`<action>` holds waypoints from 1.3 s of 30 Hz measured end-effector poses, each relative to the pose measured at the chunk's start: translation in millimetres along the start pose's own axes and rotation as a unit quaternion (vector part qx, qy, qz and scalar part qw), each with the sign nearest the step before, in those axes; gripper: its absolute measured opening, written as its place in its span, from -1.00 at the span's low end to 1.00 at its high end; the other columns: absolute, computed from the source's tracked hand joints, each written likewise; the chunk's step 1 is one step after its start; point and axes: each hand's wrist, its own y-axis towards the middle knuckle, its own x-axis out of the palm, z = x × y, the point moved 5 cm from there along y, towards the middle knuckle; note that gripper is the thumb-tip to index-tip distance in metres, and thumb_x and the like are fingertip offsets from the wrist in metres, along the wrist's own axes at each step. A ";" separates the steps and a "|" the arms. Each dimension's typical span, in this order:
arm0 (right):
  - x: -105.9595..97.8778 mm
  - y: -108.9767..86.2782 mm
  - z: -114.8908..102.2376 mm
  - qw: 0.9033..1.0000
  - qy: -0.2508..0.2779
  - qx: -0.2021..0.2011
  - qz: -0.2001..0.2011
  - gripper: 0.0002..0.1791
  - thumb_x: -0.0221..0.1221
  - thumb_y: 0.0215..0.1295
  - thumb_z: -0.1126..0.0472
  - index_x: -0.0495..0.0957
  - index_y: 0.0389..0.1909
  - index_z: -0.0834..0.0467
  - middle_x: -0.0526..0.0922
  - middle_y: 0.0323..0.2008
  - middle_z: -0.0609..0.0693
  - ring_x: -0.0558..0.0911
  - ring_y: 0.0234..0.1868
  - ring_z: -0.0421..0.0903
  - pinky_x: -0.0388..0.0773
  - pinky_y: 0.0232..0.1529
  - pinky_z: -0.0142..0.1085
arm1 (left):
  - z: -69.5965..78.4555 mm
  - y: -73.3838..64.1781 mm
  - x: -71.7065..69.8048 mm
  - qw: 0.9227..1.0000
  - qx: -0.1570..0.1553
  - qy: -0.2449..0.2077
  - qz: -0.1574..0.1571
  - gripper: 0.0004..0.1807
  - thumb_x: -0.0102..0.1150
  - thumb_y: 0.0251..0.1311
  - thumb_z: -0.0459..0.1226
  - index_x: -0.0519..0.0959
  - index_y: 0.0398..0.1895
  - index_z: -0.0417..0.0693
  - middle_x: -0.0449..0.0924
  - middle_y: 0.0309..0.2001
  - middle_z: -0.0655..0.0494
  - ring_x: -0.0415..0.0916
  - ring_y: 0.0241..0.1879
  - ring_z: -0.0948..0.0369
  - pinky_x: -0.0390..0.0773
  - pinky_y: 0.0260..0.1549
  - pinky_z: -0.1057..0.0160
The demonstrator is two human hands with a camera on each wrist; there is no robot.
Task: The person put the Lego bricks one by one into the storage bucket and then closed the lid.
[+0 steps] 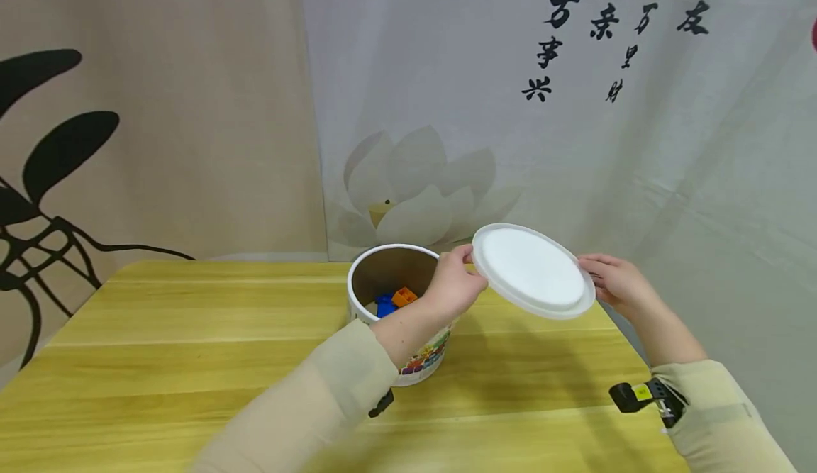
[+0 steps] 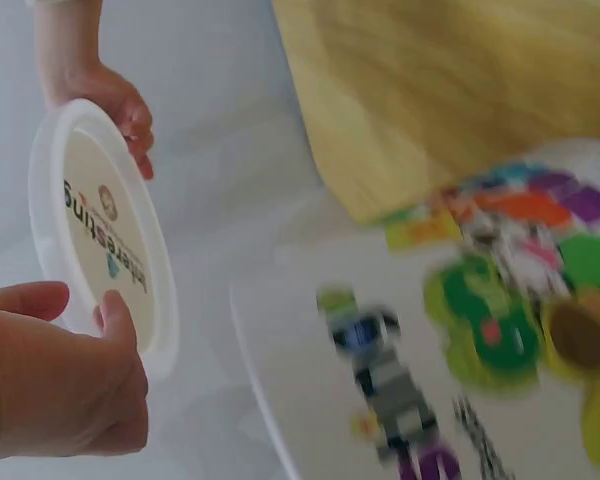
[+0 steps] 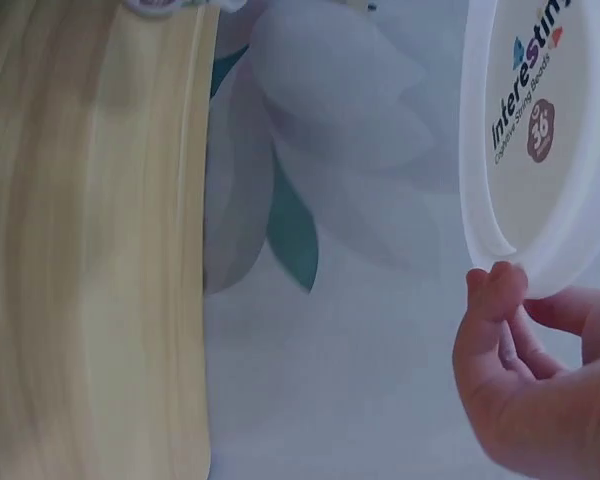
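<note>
Both hands hold a round white lid (image 1: 535, 269) above the table, tilted down to the right. My left hand (image 1: 454, 281) pinches its left edge between thumb and fingers, and my right hand (image 1: 615, 285) pinches the right edge. Printed lettering marks the lid's other face (image 3: 540, 110), which shows in both wrist views. Behind my left forearm stands an uncovered white tub (image 1: 392, 249) with colourful pictures on its side. Inside it lie blue blocks (image 1: 386, 305) and an orange block (image 1: 404, 296). The forearm hides part of the tub's front.
The wooden table (image 1: 191, 359) stretches to the left and in front of the tub. At the back hangs a pale curtain (image 1: 702, 140) with black writing and a lotus print. A dark wrist strap (image 1: 667, 402) sits on the right sleeve.
</note>
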 end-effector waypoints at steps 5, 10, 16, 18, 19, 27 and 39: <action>20.8 -0.6 -13.2 0.994 0.097 -0.018 -0.042 -0.89 0.05 0.36 0.15 0.52 -0.35 -0.07 0.62 -0.42 -0.22 0.62 -0.36 -0.34 0.58 -0.33 -0.48 | 1.0 4.7 -28.0 0.999 0.049 0.020 0.008 -0.33 0.08 0.01 -0.57 0.25 0.29 -0.26 0.26 0.11 -0.18 0.51 -0.19 0.13 0.57 -0.26 0.35; 40.7 2.0 -23.2 0.989 0.124 -0.037 -0.072 -0.93 0.05 0.35 0.18 0.50 -0.28 -0.01 0.63 -0.36 -0.19 0.63 -0.31 -0.31 0.59 -0.28 -0.45 | -5.0 7.3 -56.6 0.993 0.088 0.075 0.013 -0.34 0.15 0.01 -0.56 0.30 0.27 -0.23 0.27 0.11 -0.21 0.53 -0.13 0.05 0.60 -0.14 0.25; 71.1 5.2 -31.2 0.989 0.107 -0.044 -0.087 -0.81 0.07 0.35 0.19 0.40 -0.06 0.09 0.63 -0.37 -0.17 0.63 -0.37 -0.27 0.60 -0.29 -0.43 | -18.9 5.9 -88.6 0.988 0.089 0.114 0.050 -0.48 0.20 0.07 -0.49 0.45 0.17 -0.17 0.32 0.07 -0.15 0.52 -0.17 0.09 0.60 -0.15 0.26; 81.6 5.0 -34.8 0.990 0.089 -0.055 -0.092 -0.69 0.05 0.36 0.18 0.34 0.07 0.14 0.63 -0.38 -0.16 0.62 -0.41 -0.25 0.61 -0.29 -0.42 | -22.2 5.5 -99.7 0.985 0.102 0.121 0.065 -0.54 0.18 0.08 -0.50 0.49 0.11 -0.20 0.34 0.03 -0.15 0.51 -0.19 0.08 0.59 -0.15 0.24; 86.2 5.1 -36.5 0.990 0.081 -0.061 -0.094 -0.64 0.04 0.37 0.17 0.31 0.13 0.16 0.63 -0.38 -0.16 0.62 -0.42 -0.25 0.61 -0.29 -0.41 | -23.6 4.9 -105.4 0.984 0.107 0.126 0.071 -0.57 0.17 0.09 -0.50 0.51 0.09 -0.21 0.36 0.01 -0.16 0.52 -0.20 0.07 0.59 -0.14 0.22; 111.8 6.0 -55.9 0.979 -0.002 -0.195 -0.062 -0.54 0.03 0.34 0.32 0.32 0.25 0.27 0.64 -0.32 -0.30 0.66 -0.34 -0.28 0.61 -0.27 -0.41 | -26.6 -0.4 -143.5 0.971 0.140 0.163 0.106 -0.71 0.19 0.17 -0.35 0.58 -0.03 -0.20 0.51 -0.07 -0.14 0.56 -0.15 0.02 0.57 -0.07 0.11; 124.8 8.4 -83.6 0.971 -0.049 -0.229 0.052 -0.57 0.13 0.30 0.18 0.47 0.05 0.41 0.57 -0.50 -0.31 0.56 -0.48 -0.34 0.59 -0.36 -0.47 | -6.7 -9.8 -160.9 0.963 0.156 0.184 0.118 -0.64 0.08 0.29 -0.20 0.51 0.08 -0.19 0.57 -0.29 -0.06 0.48 -0.37 0.14 0.57 -0.43 0.34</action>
